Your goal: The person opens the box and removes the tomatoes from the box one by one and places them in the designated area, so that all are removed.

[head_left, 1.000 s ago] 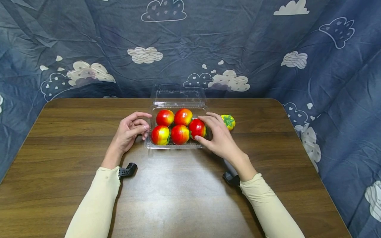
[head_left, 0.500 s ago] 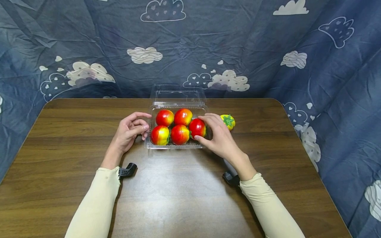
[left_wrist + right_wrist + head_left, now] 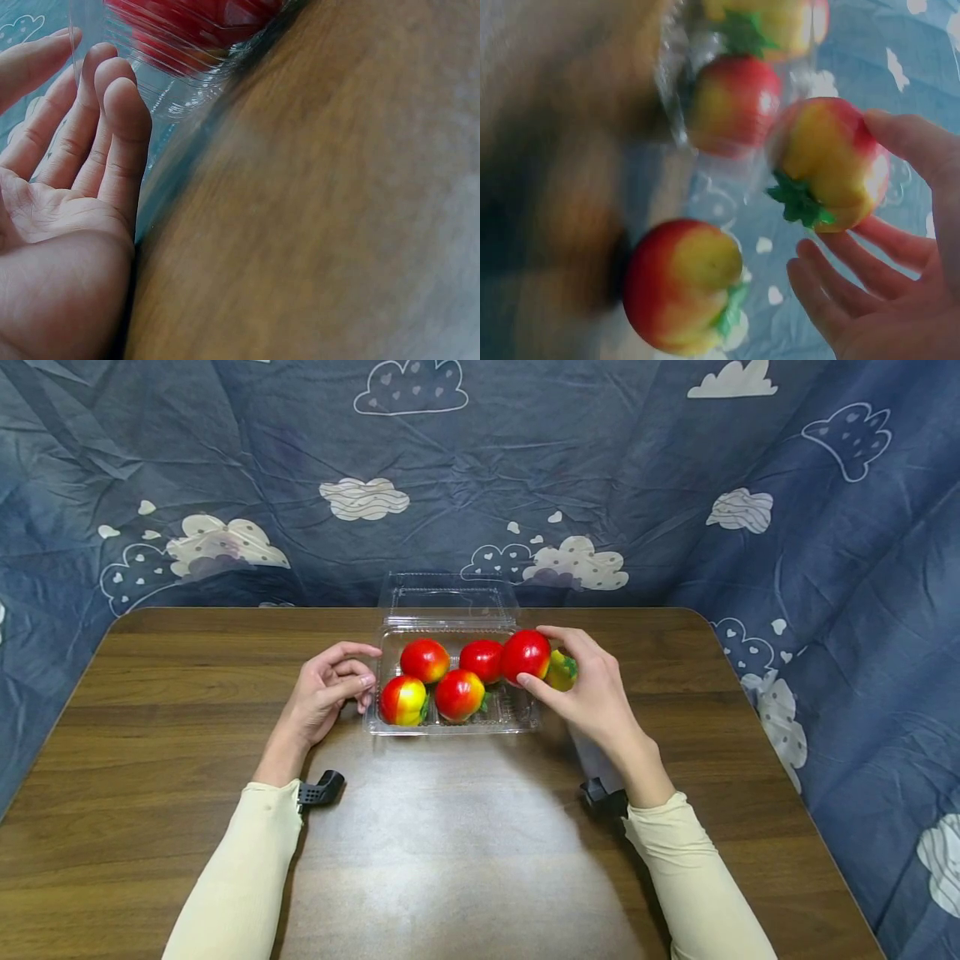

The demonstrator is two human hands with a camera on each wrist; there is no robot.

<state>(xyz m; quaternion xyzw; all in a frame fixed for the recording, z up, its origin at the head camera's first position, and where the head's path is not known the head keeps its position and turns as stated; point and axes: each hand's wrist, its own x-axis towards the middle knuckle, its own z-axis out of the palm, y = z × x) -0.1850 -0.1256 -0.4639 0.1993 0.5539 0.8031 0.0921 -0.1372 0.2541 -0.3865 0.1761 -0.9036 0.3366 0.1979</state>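
My right hand (image 3: 592,689) grips a red-and-yellow toy fruit (image 3: 525,656) between thumb and fingers, over the right side of the clear plastic clamshell box (image 3: 510,714). Its green leaf crown shows in the right wrist view, on the held fruit (image 3: 832,161). Several similar fruits, among them a front-left one (image 3: 403,700), sit inside the box. Partly covered by the held fruit and hand, one more fruit (image 3: 562,670) lies on the table right of the box. At the box's left rim, my left hand (image 3: 326,692) pinches the plastic edge (image 3: 88,37) between thumb and fingers.
The transparent lid (image 3: 450,597) stands raised along the back of the box, near the rear edge of the brown wooden table (image 3: 187,710). A blue cloud-patterned curtain (image 3: 600,452) hangs behind and to the right.
My right hand has lifted the rightmost fruit out of its place and moved right and back with it. The back fruits in the box have shifted to the right. My left hand stays put.
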